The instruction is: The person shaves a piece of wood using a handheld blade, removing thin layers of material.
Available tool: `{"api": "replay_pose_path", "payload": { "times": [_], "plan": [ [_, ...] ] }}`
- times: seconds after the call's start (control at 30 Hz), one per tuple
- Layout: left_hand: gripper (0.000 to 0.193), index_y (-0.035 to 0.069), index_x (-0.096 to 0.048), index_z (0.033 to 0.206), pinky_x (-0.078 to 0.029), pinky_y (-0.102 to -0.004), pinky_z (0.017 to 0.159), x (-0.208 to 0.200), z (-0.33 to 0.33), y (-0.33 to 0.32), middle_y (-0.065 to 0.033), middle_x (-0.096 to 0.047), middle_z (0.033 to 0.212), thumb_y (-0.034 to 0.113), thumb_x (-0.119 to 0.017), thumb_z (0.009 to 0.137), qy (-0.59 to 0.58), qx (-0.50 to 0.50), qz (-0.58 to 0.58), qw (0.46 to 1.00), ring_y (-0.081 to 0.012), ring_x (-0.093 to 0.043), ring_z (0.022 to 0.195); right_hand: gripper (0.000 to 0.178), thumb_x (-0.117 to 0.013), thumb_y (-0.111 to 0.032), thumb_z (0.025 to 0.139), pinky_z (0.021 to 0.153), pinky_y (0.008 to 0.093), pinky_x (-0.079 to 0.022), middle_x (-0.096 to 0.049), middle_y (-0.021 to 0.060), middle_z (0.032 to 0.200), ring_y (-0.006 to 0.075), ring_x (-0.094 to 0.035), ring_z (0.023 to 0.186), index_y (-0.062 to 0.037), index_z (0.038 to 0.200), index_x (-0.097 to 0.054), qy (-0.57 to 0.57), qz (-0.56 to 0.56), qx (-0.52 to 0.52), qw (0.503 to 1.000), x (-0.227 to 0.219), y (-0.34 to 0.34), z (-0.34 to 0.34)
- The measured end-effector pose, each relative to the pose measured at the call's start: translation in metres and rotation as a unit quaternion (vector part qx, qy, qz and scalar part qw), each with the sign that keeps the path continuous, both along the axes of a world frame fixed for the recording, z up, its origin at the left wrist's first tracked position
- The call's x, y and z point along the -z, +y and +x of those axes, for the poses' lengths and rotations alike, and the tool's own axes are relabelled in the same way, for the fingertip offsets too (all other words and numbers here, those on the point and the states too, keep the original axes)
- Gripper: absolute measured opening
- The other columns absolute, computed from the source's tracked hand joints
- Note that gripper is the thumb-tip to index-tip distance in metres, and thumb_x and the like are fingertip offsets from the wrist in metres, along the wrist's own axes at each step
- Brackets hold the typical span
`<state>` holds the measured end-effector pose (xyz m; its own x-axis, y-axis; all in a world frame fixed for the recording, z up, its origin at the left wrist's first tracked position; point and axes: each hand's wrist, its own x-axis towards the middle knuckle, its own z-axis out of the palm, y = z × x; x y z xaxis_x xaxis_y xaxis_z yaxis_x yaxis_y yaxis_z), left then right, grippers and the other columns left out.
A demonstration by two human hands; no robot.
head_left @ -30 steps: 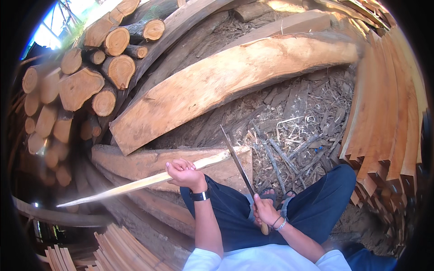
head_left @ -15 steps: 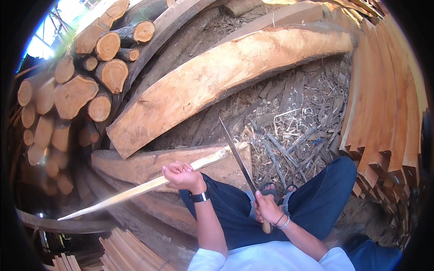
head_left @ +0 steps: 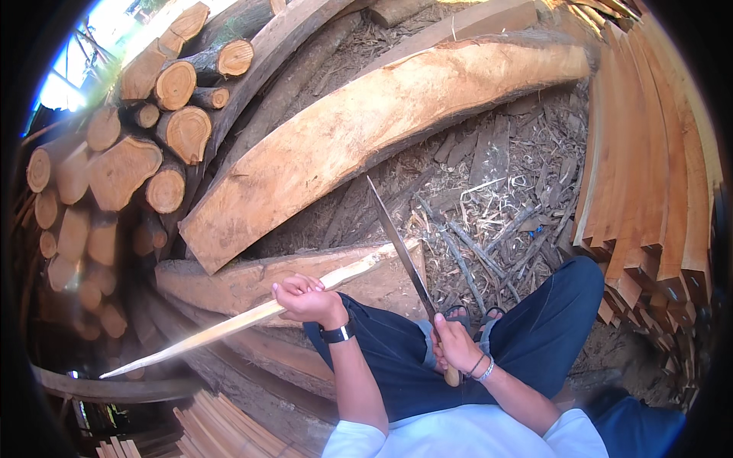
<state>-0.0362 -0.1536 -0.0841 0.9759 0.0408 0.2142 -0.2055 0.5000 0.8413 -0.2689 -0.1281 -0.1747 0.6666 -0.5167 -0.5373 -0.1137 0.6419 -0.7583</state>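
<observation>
My left hand (head_left: 307, 298) is closed around a long, pale, peeled wooden stick (head_left: 221, 330). The stick tapers to a point at the lower left, and its other end lies over a sawn slab (head_left: 237, 276) near the machete blade. In my right hand (head_left: 458, 343) is a machete (head_left: 402, 252), gripped by its light wooden handle. Its long dark blade points up and away to the left, just beside the stick's far end. Fingers of both hands are curled.
Beyond my hands a large curved plank (head_left: 382, 122) lies across the ground. Stacked logs (head_left: 175, 84) stand at the left, and sawn boards (head_left: 649, 168) lean at the right. Bark, shavings and thin branches (head_left: 473, 248) cover the ground ahead of my sandalled feet (head_left: 458, 313).
The machete's tip has risen slightly, up and to the left, with my right hand a little higher. My left hand and the stick stay nearly in place. The view has shifted slightly.
</observation>
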Motion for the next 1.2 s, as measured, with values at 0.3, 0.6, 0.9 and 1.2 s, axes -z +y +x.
{"api": "replay_pose_path", "payload": {
  "times": [0.3, 0.6, 0.9, 1.2],
  "plan": [
    [0.041, 0.015, -0.023, 0.059, -0.023, -0.0244, 0.035, -0.001, -0.001, 0.001, 0.0005, -0.024, 0.046, 0.026, -0.037, 0.097, 0.001, -0.007, 0.003, 1.0, -0.0107, -0.023, 0.036, 0.061, -0.03, -0.052, 0.1, 0.035, 0.0273, -0.036, -0.04, 0.0026, 0.049, 0.0131, -0.043, 0.038, -0.0021, 0.068, -0.044, 0.013, 0.02, -0.028, 0.999, -0.005, -0.002, -0.001],
    [0.042, 0.015, -0.024, 0.058, -0.023, -0.024, 0.034, -0.004, -0.002, -0.005, 0.0004, -0.024, 0.046, 0.026, -0.036, 0.097, -0.003, -0.005, 0.001, 1.0, -0.0109, -0.024, 0.035, 0.06, -0.029, -0.05, 0.101, 0.036, 0.0285, -0.039, -0.041, 0.0023, 0.049, 0.0141, -0.043, 0.037, -0.0028, 0.067, -0.045, 0.041, 0.02, -0.044, 0.998, 0.018, 0.009, 0.004],
    [0.041, 0.016, -0.023, 0.058, -0.022, -0.0239, 0.034, -0.004, -0.001, -0.007, 0.0004, -0.025, 0.046, 0.025, -0.037, 0.096, -0.007, 0.001, 0.004, 1.0, -0.0107, -0.024, 0.035, 0.06, -0.031, -0.053, 0.099, 0.036, 0.0284, -0.04, -0.043, 0.0038, 0.049, 0.0152, -0.046, 0.038, -0.0023, 0.069, -0.045, 0.037, 0.038, -0.031, 0.998, 0.015, 0.004, 0.007],
    [0.041, 0.015, -0.023, 0.058, -0.022, -0.0241, 0.033, -0.003, 0.0, -0.006, 0.0005, -0.025, 0.046, 0.024, -0.038, 0.095, 0.001, -0.012, -0.004, 1.0, -0.0104, -0.024, 0.035, 0.059, -0.03, -0.05, 0.1, 0.036, 0.0289, -0.04, -0.042, 0.0035, 0.049, 0.0146, -0.045, 0.038, -0.003, 0.069, -0.045, -0.005, 0.044, -0.001, 0.999, -0.003, -0.002, 0.003]
  ]
}}
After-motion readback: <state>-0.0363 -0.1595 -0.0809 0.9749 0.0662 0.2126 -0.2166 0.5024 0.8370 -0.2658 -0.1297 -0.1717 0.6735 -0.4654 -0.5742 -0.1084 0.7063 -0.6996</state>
